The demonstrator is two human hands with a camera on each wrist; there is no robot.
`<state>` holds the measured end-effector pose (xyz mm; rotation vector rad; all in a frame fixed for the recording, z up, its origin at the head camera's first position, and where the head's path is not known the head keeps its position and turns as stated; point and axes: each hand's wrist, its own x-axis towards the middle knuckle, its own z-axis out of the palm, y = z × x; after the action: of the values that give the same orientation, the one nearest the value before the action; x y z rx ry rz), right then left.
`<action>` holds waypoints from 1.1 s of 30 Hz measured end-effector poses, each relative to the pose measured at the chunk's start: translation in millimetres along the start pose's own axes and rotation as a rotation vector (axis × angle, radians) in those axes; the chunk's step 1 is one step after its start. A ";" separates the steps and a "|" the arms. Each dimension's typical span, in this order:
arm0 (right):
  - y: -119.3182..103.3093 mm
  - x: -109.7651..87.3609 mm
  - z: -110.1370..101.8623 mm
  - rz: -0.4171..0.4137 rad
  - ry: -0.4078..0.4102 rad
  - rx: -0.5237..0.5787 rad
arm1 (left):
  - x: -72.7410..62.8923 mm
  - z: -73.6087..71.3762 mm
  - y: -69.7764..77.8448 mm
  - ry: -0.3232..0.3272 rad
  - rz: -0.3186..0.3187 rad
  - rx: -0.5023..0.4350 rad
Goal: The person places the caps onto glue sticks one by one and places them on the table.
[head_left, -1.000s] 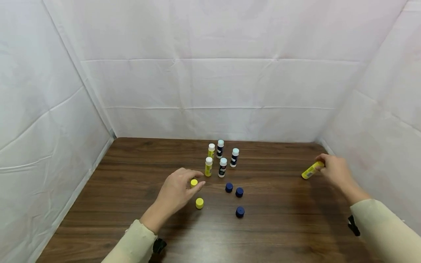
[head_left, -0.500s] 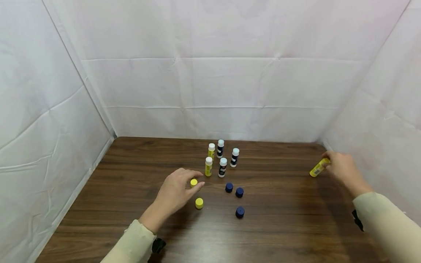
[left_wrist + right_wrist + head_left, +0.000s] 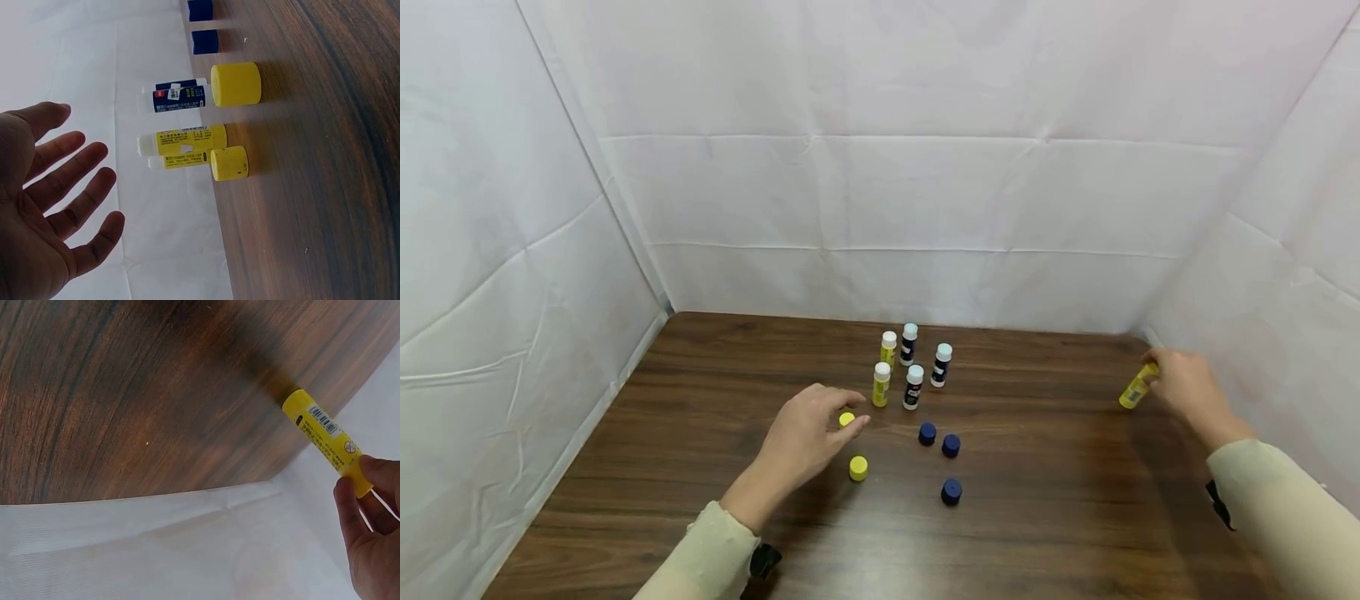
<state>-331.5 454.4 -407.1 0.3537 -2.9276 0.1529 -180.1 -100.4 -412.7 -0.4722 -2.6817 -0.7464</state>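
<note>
At the table's right side, my right hand (image 3: 1187, 396) pinches a yellow glue stick (image 3: 325, 434) by its top end between thumb and fingers. The stick is tilted, its lower end close to the tabletop; whether they touch I cannot tell. My left hand (image 3: 808, 433) hovers with fingers spread and nothing held, beside two yellow caps (image 3: 858, 468) on the wood. Beyond it stand two yellow glue sticks (image 3: 881, 389) with white tops and several dark blue glue sticks (image 3: 913, 392) with pale tops, all upright. In the left wrist view, the left palm and fingers (image 3: 87, 203) are fully visible.
Three dark blue caps (image 3: 951, 492) lie on the dark wooden table (image 3: 1037, 500), right of the yellow caps. White cloth walls (image 3: 925, 192) rise at the back, left and right edges. The right hand is near the right wall.
My right hand has carried the yellow glue stick further right, and the stick stands a little steeper. My left hand has stayed nearly still. The head view has shifted slightly.
</note>
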 end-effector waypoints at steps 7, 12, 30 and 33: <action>1.0 -5.0 -0.7 0.051 -0.005 0.034 | -0.6 2.0 -0.3 -0.005 -0.005 0.008; 1.3 -5.1 -2.2 0.052 -0.025 0.028 | -1.1 1.5 -0.1 -0.005 -0.012 0.016; 1.9 -4.9 -5.2 0.017 0.024 0.022 | -2.2 1.1 -0.3 -0.002 -0.021 0.017; 0.6 -6.0 -6.9 0.054 0.020 0.044 | -1.6 1.9 0.0 -0.008 -0.031 0.014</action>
<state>-324.7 457.2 -401.6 0.2776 -2.9191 0.2281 -179.1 -99.8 -414.9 -0.4325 -2.7058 -0.7352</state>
